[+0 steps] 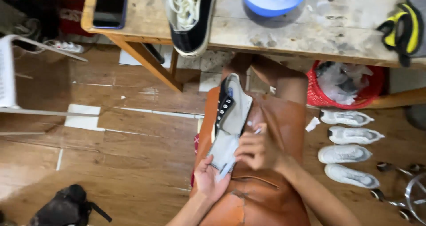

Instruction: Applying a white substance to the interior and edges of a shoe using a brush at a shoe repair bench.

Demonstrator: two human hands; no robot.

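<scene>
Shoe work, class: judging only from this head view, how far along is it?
Looks done: four white shoes lined up on the floor. In hand: a dark shoe, sole up over the brown apron, left hand gripping its heel, right hand on the sole. Left: its apparent mate on the table.

I get a single view, from a camera worn on the person's head, tilted steeply down over the lap. It sits close to both hands, which fill the lower centre of the frame. The wooden table (284, 31) edge runs across the top, the brown floor (133, 146) spreads left, and a row of white shoes (348, 153) lies at right.
</scene>
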